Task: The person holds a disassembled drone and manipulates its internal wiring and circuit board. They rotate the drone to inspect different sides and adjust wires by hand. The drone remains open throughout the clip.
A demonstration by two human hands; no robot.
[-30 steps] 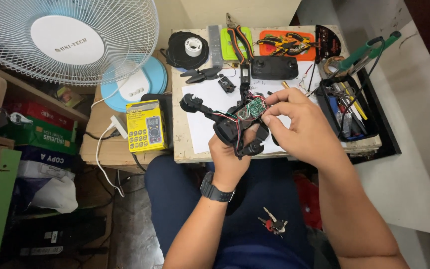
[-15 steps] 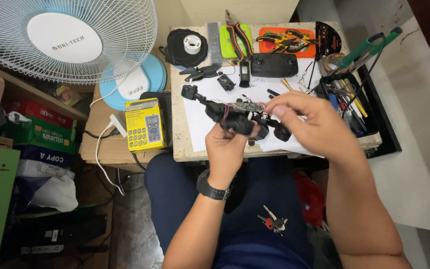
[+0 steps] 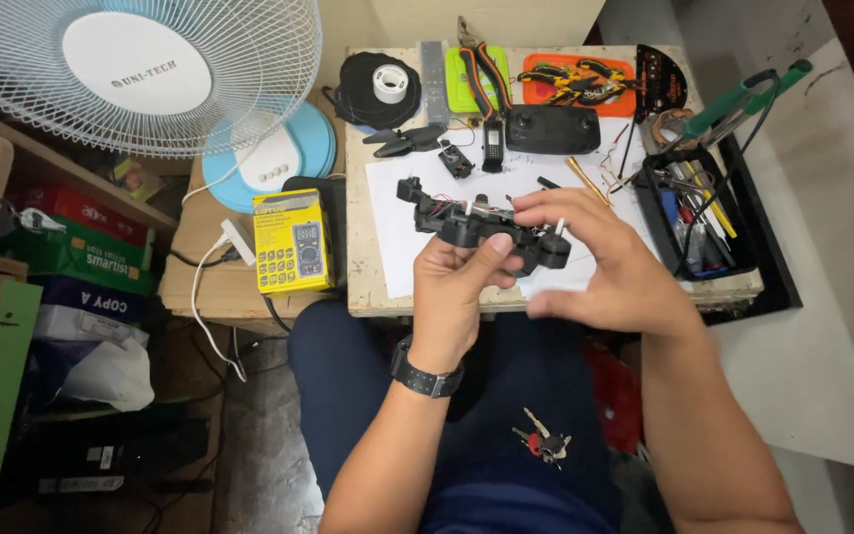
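Observation:
I hold a small black drone frame [image 3: 467,223] with motor arms and exposed wires above a white paper sheet [image 3: 402,237] on the wooden table [image 3: 360,148]. My left hand [image 3: 457,297] grips the frame from below, thumb across its body; a dark watch sits on that wrist. My right hand [image 3: 605,262] holds the frame's right end, fingers curled around the arm near a white motor shaft.
On the table lie a black remote controller [image 3: 553,130], pliers [image 3: 575,81] on an orange mat, a tape roll [image 3: 387,83], loose propellers [image 3: 402,141] and a black tool tray [image 3: 699,213]. A yellow multimeter [image 3: 292,241] and a white fan [image 3: 140,74] stand left. Keys [image 3: 543,442] rest on my lap.
The drone frame has been turned from showing its circuit board and wires to lying level with its dark shell up. Both hands shifted slightly lower and kept their hold.

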